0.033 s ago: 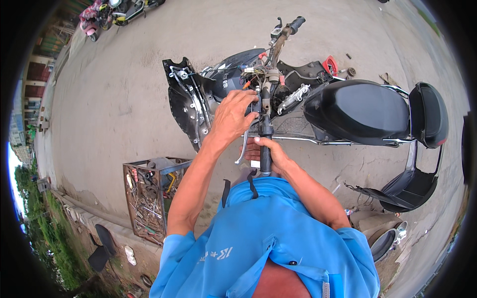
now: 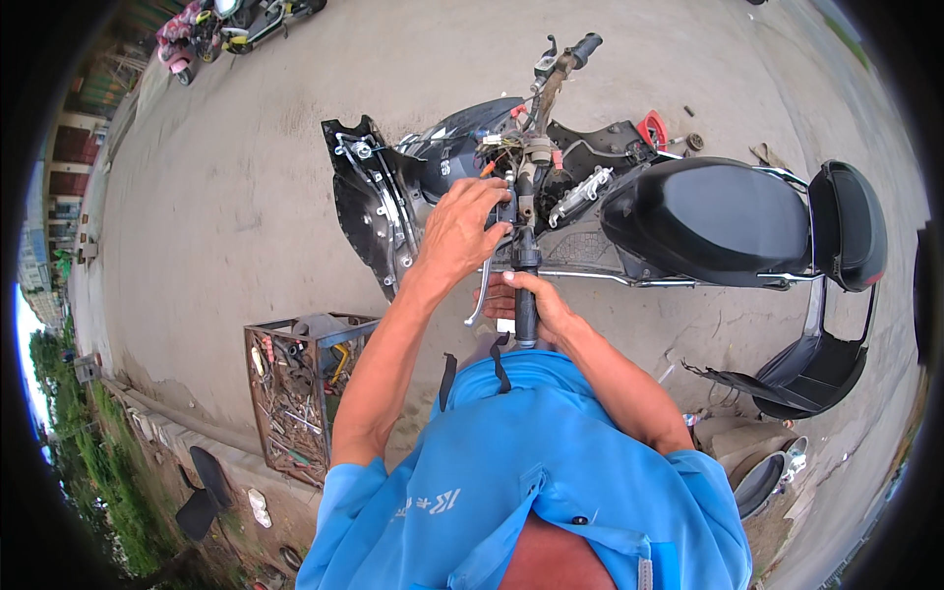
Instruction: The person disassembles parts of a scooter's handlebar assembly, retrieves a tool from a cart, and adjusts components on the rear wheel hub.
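Note:
A scooter with exposed wiring [image 2: 501, 147] at its handlebar stands across the view. My left hand [image 2: 462, 226] has its fingers curled on the black brake lever housing [image 2: 507, 208], just left of the handlebar stem; the silver brake lever [image 2: 477, 305] hangs below it. My right hand [image 2: 539, 305] is wrapped round the black rubber grip [image 2: 524, 324], thumb along its side and fingertips showing beyond it on the left. A loose front body panel [image 2: 369, 197] with metal rails lies at the scooter's left end.
A metal tool crate [image 2: 295, 393] stands lower left. The black seat [image 2: 703, 216] and backrest [image 2: 846, 226] extend right. A detached black plastic part [image 2: 806, 383] and some containers [image 2: 747, 462] lie lower right. Other scooters [image 2: 231, 29] are parked at top left, and a curb with greenery runs along the left.

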The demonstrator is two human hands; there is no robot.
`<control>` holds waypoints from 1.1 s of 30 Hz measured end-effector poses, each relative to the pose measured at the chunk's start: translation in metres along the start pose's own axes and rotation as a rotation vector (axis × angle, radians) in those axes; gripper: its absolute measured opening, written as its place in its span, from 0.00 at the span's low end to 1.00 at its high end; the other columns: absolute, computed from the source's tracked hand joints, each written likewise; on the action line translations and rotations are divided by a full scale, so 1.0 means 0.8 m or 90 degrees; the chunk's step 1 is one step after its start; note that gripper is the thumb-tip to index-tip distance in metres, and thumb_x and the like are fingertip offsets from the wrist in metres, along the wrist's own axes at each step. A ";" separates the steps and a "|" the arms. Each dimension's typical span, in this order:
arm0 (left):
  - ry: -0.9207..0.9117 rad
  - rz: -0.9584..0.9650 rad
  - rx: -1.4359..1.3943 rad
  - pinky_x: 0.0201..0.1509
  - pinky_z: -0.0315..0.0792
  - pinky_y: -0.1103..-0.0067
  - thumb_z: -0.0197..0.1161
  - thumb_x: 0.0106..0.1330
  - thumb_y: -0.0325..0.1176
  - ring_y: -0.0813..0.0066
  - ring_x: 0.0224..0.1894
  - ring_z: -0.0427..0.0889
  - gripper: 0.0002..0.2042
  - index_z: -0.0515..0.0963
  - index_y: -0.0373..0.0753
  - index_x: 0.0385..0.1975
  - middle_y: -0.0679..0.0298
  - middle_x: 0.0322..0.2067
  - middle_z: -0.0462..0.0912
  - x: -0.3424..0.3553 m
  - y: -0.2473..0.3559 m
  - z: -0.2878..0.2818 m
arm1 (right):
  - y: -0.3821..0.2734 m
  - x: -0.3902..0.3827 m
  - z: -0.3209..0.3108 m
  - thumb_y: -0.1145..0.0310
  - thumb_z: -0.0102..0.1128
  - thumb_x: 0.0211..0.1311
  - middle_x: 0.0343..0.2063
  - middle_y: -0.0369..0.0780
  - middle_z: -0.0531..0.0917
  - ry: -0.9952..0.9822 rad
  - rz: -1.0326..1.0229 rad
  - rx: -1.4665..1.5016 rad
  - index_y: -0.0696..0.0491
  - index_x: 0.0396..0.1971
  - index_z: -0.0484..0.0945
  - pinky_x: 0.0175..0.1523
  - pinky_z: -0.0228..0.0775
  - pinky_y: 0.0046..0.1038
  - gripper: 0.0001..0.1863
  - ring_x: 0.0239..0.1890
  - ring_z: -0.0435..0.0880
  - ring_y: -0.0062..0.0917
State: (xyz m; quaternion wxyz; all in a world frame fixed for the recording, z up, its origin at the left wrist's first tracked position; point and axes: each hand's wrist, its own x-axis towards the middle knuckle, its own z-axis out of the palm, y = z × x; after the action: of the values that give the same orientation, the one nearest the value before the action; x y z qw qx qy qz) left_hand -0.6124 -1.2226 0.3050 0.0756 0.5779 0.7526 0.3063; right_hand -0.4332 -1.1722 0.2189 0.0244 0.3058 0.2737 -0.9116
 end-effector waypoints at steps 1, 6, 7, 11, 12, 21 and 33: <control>-0.002 0.001 0.007 0.63 0.71 0.67 0.73 0.53 0.28 0.57 0.59 0.76 0.19 0.81 0.36 0.46 0.59 0.54 0.82 -0.001 -0.001 -0.001 | 0.000 0.002 0.002 0.56 0.61 0.62 0.36 0.47 0.86 -0.011 0.015 0.025 0.58 0.45 0.79 0.44 0.79 0.35 0.21 0.36 0.86 0.32; 0.009 0.027 0.015 0.62 0.72 0.67 0.74 0.51 0.27 0.57 0.58 0.77 0.19 0.81 0.35 0.45 0.59 0.54 0.82 0.003 -0.004 0.000 | 0.000 0.005 -0.004 0.54 0.62 0.61 0.33 0.44 0.84 0.096 -0.005 -0.123 0.57 0.40 0.78 0.46 0.79 0.37 0.20 0.35 0.85 0.32; 0.007 0.027 0.017 0.61 0.72 0.67 0.74 0.51 0.27 0.58 0.58 0.77 0.19 0.81 0.35 0.44 0.59 0.54 0.82 0.003 -0.005 0.000 | 0.000 0.005 -0.001 0.55 0.63 0.60 0.30 0.42 0.83 0.090 -0.016 -0.101 0.57 0.39 0.78 0.41 0.79 0.34 0.19 0.30 0.84 0.29; 0.007 0.029 0.022 0.61 0.72 0.67 0.74 0.50 0.27 0.57 0.57 0.77 0.18 0.81 0.35 0.43 0.59 0.53 0.82 0.001 -0.004 0.001 | -0.009 -0.005 0.026 0.59 0.65 0.58 0.22 0.37 0.77 0.051 0.021 0.118 0.55 0.34 0.76 0.29 0.75 0.26 0.15 0.20 0.78 0.24; 0.013 0.028 0.020 0.61 0.72 0.67 0.74 0.50 0.27 0.57 0.57 0.77 0.18 0.81 0.35 0.43 0.59 0.53 0.83 0.001 -0.002 0.002 | -0.007 -0.005 0.021 0.59 0.65 0.58 0.22 0.37 0.77 0.050 0.020 0.120 0.55 0.34 0.76 0.29 0.75 0.26 0.15 0.20 0.78 0.24; 0.022 0.021 0.024 0.61 0.73 0.67 0.74 0.50 0.26 0.57 0.56 0.78 0.17 0.81 0.35 0.42 0.59 0.52 0.83 0.001 0.004 0.001 | -0.007 -0.004 0.012 0.60 0.62 0.62 0.37 0.46 0.86 -0.008 -0.007 0.053 0.57 0.47 0.77 0.44 0.78 0.29 0.19 0.37 0.86 0.29; 0.029 0.022 0.069 0.61 0.73 0.68 0.73 0.51 0.26 0.58 0.56 0.78 0.16 0.82 0.35 0.41 0.60 0.50 0.84 0.002 0.014 0.002 | -0.003 0.002 0.000 0.60 0.62 0.62 0.44 0.46 0.86 -0.037 -0.021 0.018 0.56 0.52 0.77 0.50 0.75 0.32 0.21 0.44 0.85 0.30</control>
State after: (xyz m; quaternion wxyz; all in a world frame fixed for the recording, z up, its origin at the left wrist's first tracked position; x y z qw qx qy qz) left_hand -0.6031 -1.2187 0.3099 0.0222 0.5871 0.7594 0.2796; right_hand -0.4351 -1.1701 0.2189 0.0130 0.2750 0.2650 -0.9241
